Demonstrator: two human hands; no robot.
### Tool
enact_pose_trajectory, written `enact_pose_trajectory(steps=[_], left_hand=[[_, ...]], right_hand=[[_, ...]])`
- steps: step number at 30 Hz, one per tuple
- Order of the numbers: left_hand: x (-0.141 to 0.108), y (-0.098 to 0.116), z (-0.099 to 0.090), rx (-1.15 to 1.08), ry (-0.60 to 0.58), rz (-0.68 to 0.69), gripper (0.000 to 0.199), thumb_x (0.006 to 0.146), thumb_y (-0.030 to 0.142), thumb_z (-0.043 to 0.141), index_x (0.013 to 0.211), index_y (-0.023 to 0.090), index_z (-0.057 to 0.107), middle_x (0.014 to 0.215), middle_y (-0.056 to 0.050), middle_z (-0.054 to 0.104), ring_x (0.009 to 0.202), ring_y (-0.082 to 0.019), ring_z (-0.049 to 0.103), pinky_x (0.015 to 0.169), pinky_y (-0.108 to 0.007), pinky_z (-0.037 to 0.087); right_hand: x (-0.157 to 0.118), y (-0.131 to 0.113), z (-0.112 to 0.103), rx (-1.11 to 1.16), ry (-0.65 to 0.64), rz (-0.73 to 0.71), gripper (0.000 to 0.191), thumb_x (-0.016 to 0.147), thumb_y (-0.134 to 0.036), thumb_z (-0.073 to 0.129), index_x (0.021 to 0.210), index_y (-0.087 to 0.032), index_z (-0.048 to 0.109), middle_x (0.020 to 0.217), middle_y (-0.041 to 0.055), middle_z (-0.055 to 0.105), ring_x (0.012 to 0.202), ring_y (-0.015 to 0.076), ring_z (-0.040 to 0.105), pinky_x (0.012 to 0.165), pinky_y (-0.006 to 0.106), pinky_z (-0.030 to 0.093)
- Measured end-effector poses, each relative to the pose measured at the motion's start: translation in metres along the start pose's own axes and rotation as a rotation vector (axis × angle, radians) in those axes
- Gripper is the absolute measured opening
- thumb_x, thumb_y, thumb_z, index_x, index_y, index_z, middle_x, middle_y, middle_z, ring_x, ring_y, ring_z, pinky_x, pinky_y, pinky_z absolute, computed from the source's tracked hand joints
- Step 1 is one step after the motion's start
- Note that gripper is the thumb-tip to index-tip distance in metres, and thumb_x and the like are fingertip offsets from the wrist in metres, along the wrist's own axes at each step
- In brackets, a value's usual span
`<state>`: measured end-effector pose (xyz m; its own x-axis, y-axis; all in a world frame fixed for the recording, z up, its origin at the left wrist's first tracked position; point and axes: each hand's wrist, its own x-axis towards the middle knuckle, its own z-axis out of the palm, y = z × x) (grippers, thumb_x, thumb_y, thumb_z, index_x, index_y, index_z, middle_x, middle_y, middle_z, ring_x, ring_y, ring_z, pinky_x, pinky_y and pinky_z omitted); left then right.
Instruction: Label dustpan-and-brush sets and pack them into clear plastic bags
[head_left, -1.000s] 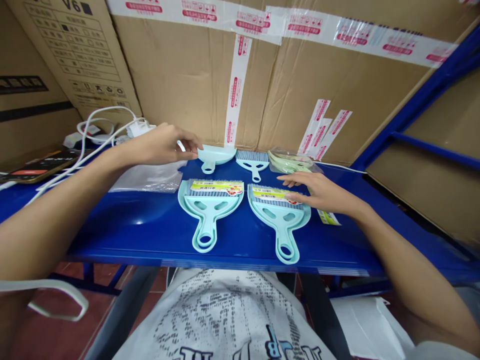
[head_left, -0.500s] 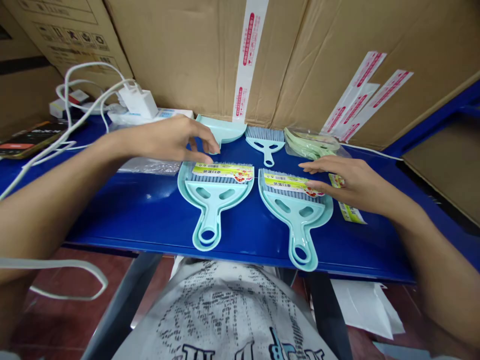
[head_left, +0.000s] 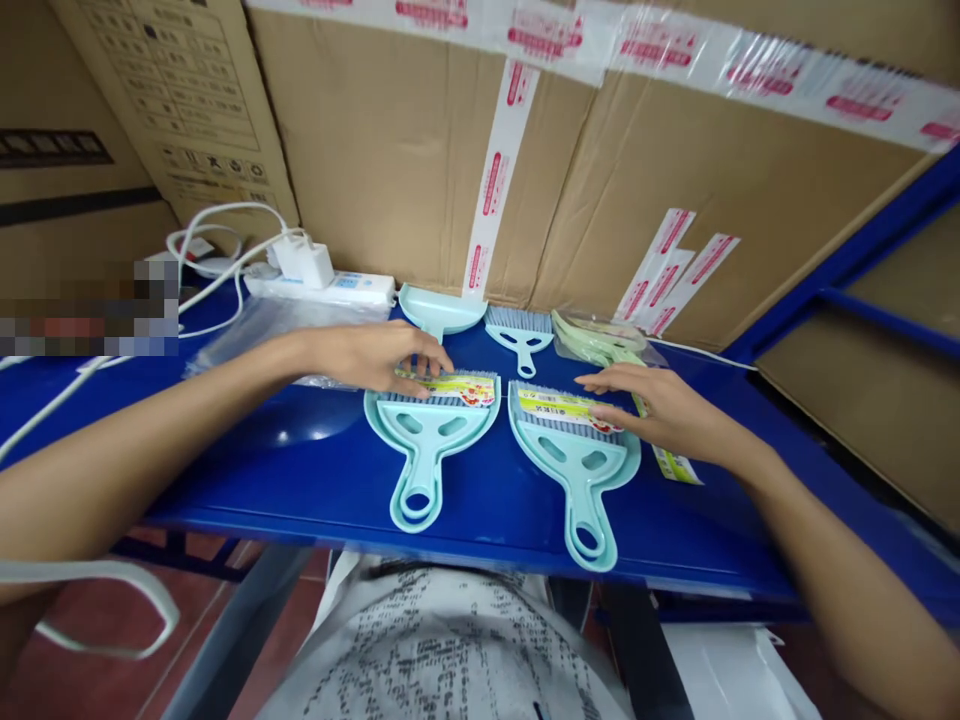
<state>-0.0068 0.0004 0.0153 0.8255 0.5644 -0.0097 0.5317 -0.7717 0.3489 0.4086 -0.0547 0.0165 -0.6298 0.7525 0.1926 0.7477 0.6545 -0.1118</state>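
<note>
Two light-blue dustpan-and-brush sets lie side by side on the blue table, handles towards me. Over the left dustpan set (head_left: 421,440) is my left hand (head_left: 375,358), thumb and fingers apart above the left end of its yellow label (head_left: 476,388). My right hand (head_left: 656,408) hovers at the upper right of the right dustpan set (head_left: 576,465), fingers stretched out and thumb by that set's label (head_left: 559,406). Neither hand grips anything; whether fingertips touch the labels I cannot tell. Behind them lie a loose dustpan (head_left: 442,310) and a small brush (head_left: 523,338).
Green items in a clear bag (head_left: 600,338) lie at the back right. A loose yellow label strip (head_left: 679,467) is under my right wrist. At the back left are a power strip (head_left: 360,288), white charger (head_left: 304,262), cables and plastic bags (head_left: 281,325). Cardboard boxes (head_left: 420,150) wall the rear.
The view has tilted upward, showing more cardboard. My left hand has come lower over the left set's label. My right hand stays near the right set's label.
</note>
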Motion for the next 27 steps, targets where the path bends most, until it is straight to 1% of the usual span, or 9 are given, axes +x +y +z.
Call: enact_pose_trajectory(steps=[5,8,12,14,16,19,21,24,27], left_hand=[[-0.003,0.005,-0.006,-0.026,0.051,0.01,0.049,0.095,0.048,0.07,0.133,0.016,0.072,0.117,-0.012,0.078,0.097,-0.022,0.072,0.084,-0.03,0.054],[-0.011,0.017,-0.016,-0.072,0.065,0.065,0.041,0.096,0.051,0.07,0.122,0.019,0.077,0.114,-0.009,0.078,0.094,-0.021,0.071,0.084,-0.031,0.053],[-0.022,0.041,-0.02,-0.19,-0.128,0.162,0.031,0.095,0.054,0.074,0.104,0.024,0.08,0.097,-0.005,0.078,0.086,-0.02,0.068,0.079,-0.031,0.053],[-0.024,0.05,-0.014,-0.191,-0.191,0.219,0.031,0.093,0.053,0.077,0.108,0.025,0.079,0.098,-0.005,0.077,0.086,-0.019,0.067,0.079,-0.03,0.054],[-0.024,0.058,-0.006,-0.148,-0.188,0.266,0.04,0.089,0.052,0.083,0.119,0.026,0.077,0.109,-0.006,0.075,0.089,-0.019,0.067,0.08,-0.029,0.054],[-0.024,0.066,0.001,-0.103,-0.203,0.293,0.063,0.08,0.045,0.092,0.137,0.029,0.071,0.131,-0.008,0.07,0.097,-0.021,0.069,0.079,-0.028,0.056],[-0.027,0.072,0.002,-0.078,-0.26,0.299,0.069,0.079,0.035,0.092,0.143,0.033,0.069,0.142,-0.009,0.064,0.1,-0.022,0.07,0.077,-0.028,0.057],[-0.032,0.082,0.002,0.015,-0.295,0.288,0.067,0.078,0.014,0.083,0.14,0.036,0.072,0.149,-0.007,0.06,0.099,-0.022,0.072,0.078,-0.028,0.057],[-0.034,0.088,0.007,0.1,-0.246,0.271,0.066,0.075,0.003,0.075,0.133,0.035,0.077,0.148,-0.006,0.06,0.105,-0.024,0.072,0.087,-0.03,0.057]], right_hand=[[0.0,-0.002,-0.001,-0.004,0.015,-0.007,0.048,0.104,-0.057,0.056,0.138,-0.027,0.073,0.129,0.0106,0.078,0.116,0.0299,0.075,0.102,0.046,0.058],[0.0,-0.002,-0.002,0.004,0.028,-0.012,0.048,0.104,-0.056,0.057,0.136,-0.026,0.074,0.127,0.0115,0.079,0.113,0.0304,0.075,0.101,0.047,0.059],[0.0,-0.002,-0.002,0.005,0.018,-0.019,0.049,0.104,-0.057,0.056,0.138,-0.026,0.073,0.129,0.0116,0.078,0.114,0.0304,0.075,0.101,0.047,0.058],[0.0,-0.002,-0.001,0.011,0.009,-0.016,0.049,0.105,-0.058,0.055,0.138,-0.026,0.073,0.129,0.0118,0.078,0.115,0.0303,0.074,0.1,0.046,0.058],[-0.001,-0.002,-0.001,0.016,0.006,-0.01,0.05,0.105,-0.058,0.054,0.138,-0.024,0.073,0.129,0.0125,0.077,0.115,0.0304,0.074,0.099,0.047,0.058],[-0.001,-0.002,-0.001,0.018,-0.001,-0.007,0.051,0.106,-0.058,0.053,0.138,-0.024,0.072,0.13,0.0128,0.077,0.114,0.0307,0.074,0.099,0.047,0.057],[-0.001,-0.003,-0.002,0.017,-0.004,-0.008,0.051,0.106,-0.058,0.053,0.138,-0.024,0.072,0.13,0.0125,0.077,0.115,0.0309,0.074,0.1,0.047,0.057],[-0.001,-0.005,-0.003,0.022,-0.003,-0.011,0.05,0.106,-0.057,0.053,0.137,-0.023,0.073,0.129,0.0125,0.078,0.115,0.0306,0.074,0.1,0.046,0.057],[0.0,-0.008,-0.003,0.031,-0.002,-0.012,0.049,0.106,-0.055,0.053,0.136,-0.022,0.074,0.126,0.0129,0.078,0.112,0.0294,0.075,0.098,0.044,0.057]])
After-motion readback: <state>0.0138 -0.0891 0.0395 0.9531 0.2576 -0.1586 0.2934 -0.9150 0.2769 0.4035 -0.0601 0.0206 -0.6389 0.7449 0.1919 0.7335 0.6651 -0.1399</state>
